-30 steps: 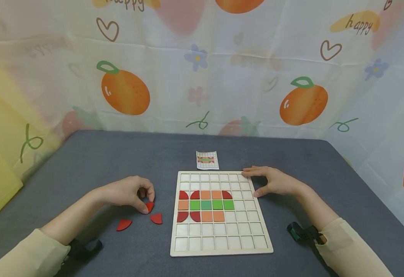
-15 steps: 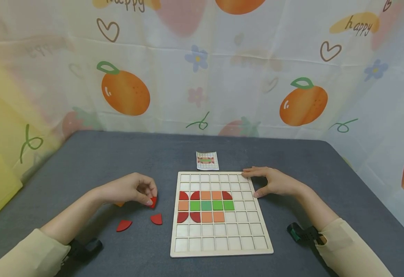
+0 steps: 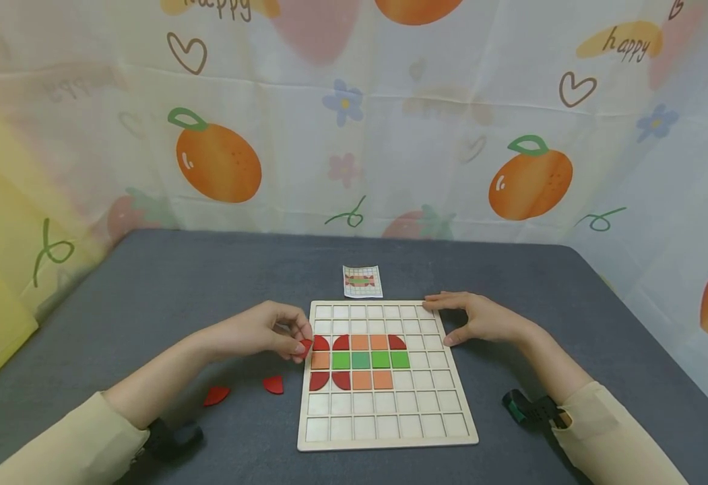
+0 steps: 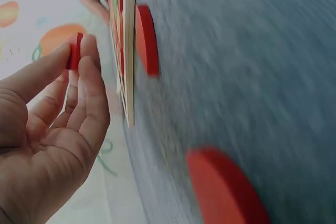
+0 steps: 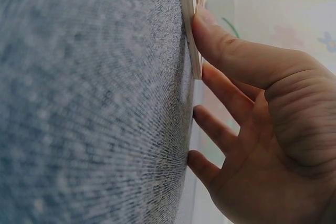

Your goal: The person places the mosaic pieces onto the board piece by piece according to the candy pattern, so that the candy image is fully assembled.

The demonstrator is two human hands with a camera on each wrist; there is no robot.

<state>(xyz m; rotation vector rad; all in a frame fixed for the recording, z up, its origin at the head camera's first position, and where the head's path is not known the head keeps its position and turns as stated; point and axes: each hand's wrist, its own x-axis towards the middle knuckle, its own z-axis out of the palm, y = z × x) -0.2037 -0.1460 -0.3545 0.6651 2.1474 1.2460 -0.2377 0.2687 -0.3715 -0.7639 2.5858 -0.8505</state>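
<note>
My left hand (image 3: 271, 330) pinches a red quarter-circle tile (image 3: 305, 347) between thumb and fingertips, just above the left edge of the pegless wooden grid board (image 3: 390, 431). In the left wrist view that tile (image 4: 76, 52) appears edge-on, raised off the table. Red, orange, green and teal tiles fill several cells of the board's middle rows; a red tile (image 3: 397, 342) ends the upper coloured row. At the board's upper right corner rests my right hand (image 3: 481, 316). Its thumb (image 5: 223, 43) touches the board's side, the other fingers spread and fairly straight.
Two loose red quarter-circle tiles, one nearer the board (image 3: 273, 384) and one farther left (image 3: 216, 395), lie on the grey tabletop (image 3: 238, 269). Behind the board lies a small printed pattern card (image 3: 362, 281). A fruit-print curtain (image 3: 414, 135) hangs beyond the table.
My left hand has lifted a red tile from the table and carried it right to the board's left edge. An orange piece glimpsed beneath the left arm is out of sight. The right hand stays put.
</note>
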